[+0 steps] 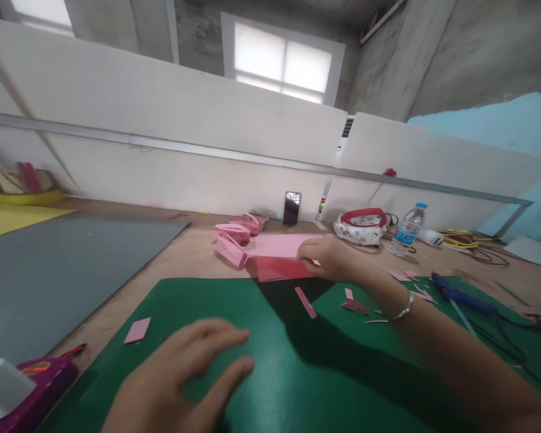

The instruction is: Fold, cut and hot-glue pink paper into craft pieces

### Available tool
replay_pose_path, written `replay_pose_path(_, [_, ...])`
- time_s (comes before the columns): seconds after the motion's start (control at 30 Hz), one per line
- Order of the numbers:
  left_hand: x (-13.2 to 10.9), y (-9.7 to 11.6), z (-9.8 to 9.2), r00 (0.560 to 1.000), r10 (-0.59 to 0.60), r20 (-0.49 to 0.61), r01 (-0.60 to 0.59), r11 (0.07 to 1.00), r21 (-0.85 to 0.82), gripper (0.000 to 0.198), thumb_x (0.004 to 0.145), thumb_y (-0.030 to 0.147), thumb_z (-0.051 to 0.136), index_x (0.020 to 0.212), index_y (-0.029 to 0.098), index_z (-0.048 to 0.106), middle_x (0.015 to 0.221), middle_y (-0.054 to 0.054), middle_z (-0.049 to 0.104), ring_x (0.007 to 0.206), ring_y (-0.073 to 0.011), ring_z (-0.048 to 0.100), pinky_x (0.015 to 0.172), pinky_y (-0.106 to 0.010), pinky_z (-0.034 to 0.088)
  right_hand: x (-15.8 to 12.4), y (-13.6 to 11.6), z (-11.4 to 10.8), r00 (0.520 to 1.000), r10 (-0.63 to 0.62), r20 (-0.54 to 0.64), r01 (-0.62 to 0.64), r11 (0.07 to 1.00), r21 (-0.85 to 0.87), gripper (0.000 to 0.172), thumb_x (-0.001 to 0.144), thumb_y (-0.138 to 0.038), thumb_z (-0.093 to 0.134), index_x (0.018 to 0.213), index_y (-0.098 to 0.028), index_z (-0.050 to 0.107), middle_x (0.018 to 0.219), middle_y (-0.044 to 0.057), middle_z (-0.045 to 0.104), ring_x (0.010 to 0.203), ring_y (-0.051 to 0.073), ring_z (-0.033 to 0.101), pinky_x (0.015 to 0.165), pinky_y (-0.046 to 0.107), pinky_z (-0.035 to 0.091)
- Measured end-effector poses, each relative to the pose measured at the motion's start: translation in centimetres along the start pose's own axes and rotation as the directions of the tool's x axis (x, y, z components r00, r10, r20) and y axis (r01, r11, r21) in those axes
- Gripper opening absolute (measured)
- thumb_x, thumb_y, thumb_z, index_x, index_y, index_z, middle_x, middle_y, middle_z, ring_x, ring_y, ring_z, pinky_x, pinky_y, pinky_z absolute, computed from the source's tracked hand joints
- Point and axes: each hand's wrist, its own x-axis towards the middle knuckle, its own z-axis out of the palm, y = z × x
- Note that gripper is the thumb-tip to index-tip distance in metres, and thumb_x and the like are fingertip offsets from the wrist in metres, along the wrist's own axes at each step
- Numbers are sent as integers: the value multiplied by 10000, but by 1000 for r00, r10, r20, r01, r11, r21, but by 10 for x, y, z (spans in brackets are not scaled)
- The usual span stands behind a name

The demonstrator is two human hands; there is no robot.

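Observation:
My left hand (184, 367) hovers over the green cutting mat (261, 349), thumb and fingers apart with nothing between them. Farther forward, my right hand (324, 255) has its fingers closed at the right end of a red sheet of paper (277, 269) and a light pink sheet (275, 245). A small pink bit shows beneath its fingers; what they grip is hidden. Folded pink paper pieces (231, 249) stand just left of the sheets. On the mat lie a narrow pink strip (305, 302) and a small pink rectangle (137, 331).
A blue glue gun (462, 293) with its cord and pink scraps (399, 275) lie at right. Behind are a water bottle (407, 231), a white-and-red pouch (360, 227) and an upright phone (291, 208). At left are a grey board (85, 264) and a purple object (49, 385).

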Motion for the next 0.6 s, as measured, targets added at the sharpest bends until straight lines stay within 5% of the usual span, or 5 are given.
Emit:
replay_pose_path(0.17, [82,22,34,976,117,184,-139,984,112,574,731,316,731,1254,166,548,1247,-108,620,1170,-279,530,990,-425,429,-16,-15,-8,989,-97,-112,103,994,46,183,859,-129,438,801,-154,609,800,57,628,722,144,539,658,248,390])
replay_pose_path(0.27, [114,20,61,941,108,321,-150,982,111,150,851,282,611,964,202,667,966,-21,703,881,-164,645,831,-348,516,-30,-24,-2,977,5,-211,4,999,43,254,907,-132,363,845,-124,609,864,114,630,820,185,552,726,292,410])
replay_pose_path(0.37, [134,13,75,970,-42,240,-2,983,183,238,886,339,561,1041,165,609,1043,-50,650,877,-173,635,772,-381,532,-46,-38,13,967,108,-232,-98,994,57,265,901,-102,350,894,-105,615,911,137,634,870,194,564,761,304,432])
replay_pose_path(0.47, [147,8,74,981,-177,84,157,966,203,265,889,372,549,1045,166,607,1020,-45,651,883,-183,633,786,-389,520,-58,-52,39,984,138,-114,-130,989,77,161,877,-177,502,925,-136,650,931,98,675,831,179,612,743,279,470])
replay_pose_path(0.6, [151,7,64,984,-173,-33,175,979,105,447,924,467,397,1066,119,640,786,-25,648,877,-249,610,764,-406,462,-67,-49,67,987,151,46,-155,983,95,404,834,-454,614,1171,-231,610,1302,69,576,1226,261,480,1029,446,353])
